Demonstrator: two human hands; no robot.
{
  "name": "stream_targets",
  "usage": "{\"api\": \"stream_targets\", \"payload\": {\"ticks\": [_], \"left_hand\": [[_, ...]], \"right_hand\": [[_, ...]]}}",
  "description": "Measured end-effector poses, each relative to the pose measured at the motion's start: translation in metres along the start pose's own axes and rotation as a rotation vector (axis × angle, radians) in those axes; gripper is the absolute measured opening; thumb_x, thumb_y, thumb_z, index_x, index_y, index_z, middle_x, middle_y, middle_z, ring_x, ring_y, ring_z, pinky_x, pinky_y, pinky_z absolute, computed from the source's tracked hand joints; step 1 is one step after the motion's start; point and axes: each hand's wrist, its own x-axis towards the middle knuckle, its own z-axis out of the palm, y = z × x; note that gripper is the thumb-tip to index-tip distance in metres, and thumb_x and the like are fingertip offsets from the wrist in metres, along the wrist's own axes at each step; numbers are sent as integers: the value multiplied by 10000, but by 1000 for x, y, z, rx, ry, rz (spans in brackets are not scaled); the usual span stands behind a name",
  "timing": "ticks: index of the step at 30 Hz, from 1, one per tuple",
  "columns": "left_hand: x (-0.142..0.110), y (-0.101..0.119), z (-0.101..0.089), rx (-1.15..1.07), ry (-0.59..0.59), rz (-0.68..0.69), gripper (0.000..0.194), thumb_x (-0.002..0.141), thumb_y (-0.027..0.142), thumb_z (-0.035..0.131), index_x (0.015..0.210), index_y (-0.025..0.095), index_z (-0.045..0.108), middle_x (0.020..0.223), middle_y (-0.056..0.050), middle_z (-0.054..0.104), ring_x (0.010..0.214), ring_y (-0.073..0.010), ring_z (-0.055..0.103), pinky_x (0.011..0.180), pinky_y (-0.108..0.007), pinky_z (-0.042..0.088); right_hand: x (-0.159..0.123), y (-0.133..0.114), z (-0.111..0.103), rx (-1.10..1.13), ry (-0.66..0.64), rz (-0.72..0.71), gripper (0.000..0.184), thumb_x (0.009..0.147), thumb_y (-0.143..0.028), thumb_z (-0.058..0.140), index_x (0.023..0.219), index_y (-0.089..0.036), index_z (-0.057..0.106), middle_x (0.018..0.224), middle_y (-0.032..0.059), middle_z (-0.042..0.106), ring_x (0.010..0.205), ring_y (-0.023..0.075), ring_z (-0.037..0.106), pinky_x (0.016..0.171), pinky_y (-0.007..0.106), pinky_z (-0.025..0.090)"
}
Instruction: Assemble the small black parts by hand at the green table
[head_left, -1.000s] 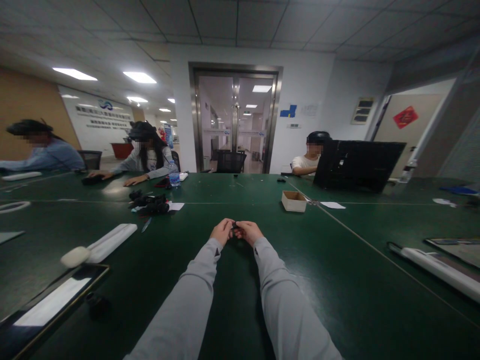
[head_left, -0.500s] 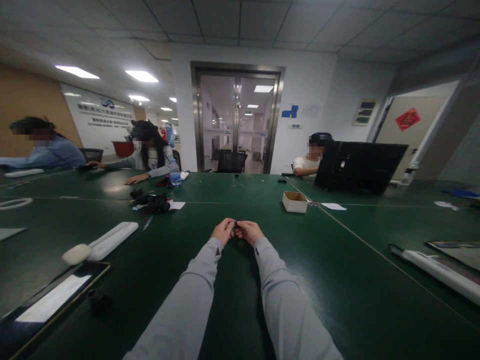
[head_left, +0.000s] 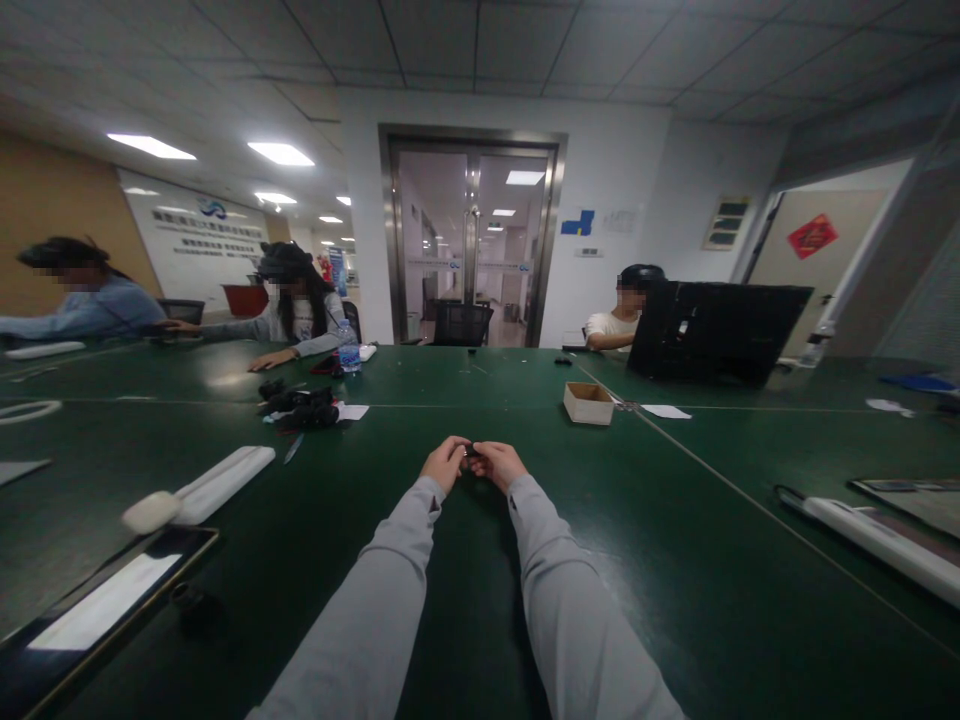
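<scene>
Both my hands meet over the green table [head_left: 480,580], their fingertips pinching one small black object [head_left: 470,450] between them. My left hand [head_left: 445,464] is closed on its left side. From the right, my right hand [head_left: 501,463] grips the same piece with fingers curled under. The object is too small and too covered by fingers for me to tell its kind. Beyond my right hand stands a small open cardboard box [head_left: 589,404] on the table.
At left lie a tablet [head_left: 105,600], a white long case [head_left: 226,484] and a small black cylinder [head_left: 191,600]. Farther off are a black bundle [head_left: 300,405], a water bottle [head_left: 349,348] and a monitor [head_left: 716,335]. A white power strip [head_left: 885,548] lies right. Several people sit around the table.
The small black object shows slightly more between my fingertips. My hands stay in nearly the same place; the view has shifted slightly.
</scene>
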Motion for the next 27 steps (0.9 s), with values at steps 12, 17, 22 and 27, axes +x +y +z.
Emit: {"api": "stream_targets", "payload": {"ticks": [12, 17, 22, 27], "left_hand": [[3, -9, 1, -4, -18, 26, 266, 753, 301, 444, 968, 177, 537, 607, 32, 531, 448, -63, 461, 483, -196, 402], [2, -5, 1, 3, -13, 10, 275, 773, 335, 396, 945, 179, 544, 554, 40, 519, 430, -68, 449, 480, -200, 388], [1, 0, -1, -47, 20, -15, 244, 733, 253, 425, 930, 189, 554, 670, 30, 546, 456, -53, 461, 507, -194, 392], [0, 0, -1, -19, 13, -30, 262, 769, 258, 365, 944, 186, 547, 555, 42, 501, 430, -63, 439, 470, -188, 376]], "right_hand": [[0, -1, 2, 11, 21, -2, 77, 689, -145, 586, 636, -92, 567, 459, 35, 577, 379, 86, 516, 349, 163, 392], [2, 1, 0, 11, 1, -2, 98, 696, -152, 585, 623, -91, 567, 455, 38, 572, 381, 86, 513, 350, 166, 391], [5, 4, -3, 17, 13, -18, 89, 686, -160, 606, 642, -90, 573, 458, 38, 573, 382, 84, 504, 356, 172, 395], [2, 2, -1, 11, 10, -11, 89, 694, -145, 594, 629, -90, 568, 459, 37, 567, 383, 85, 504, 360, 175, 394]]}}
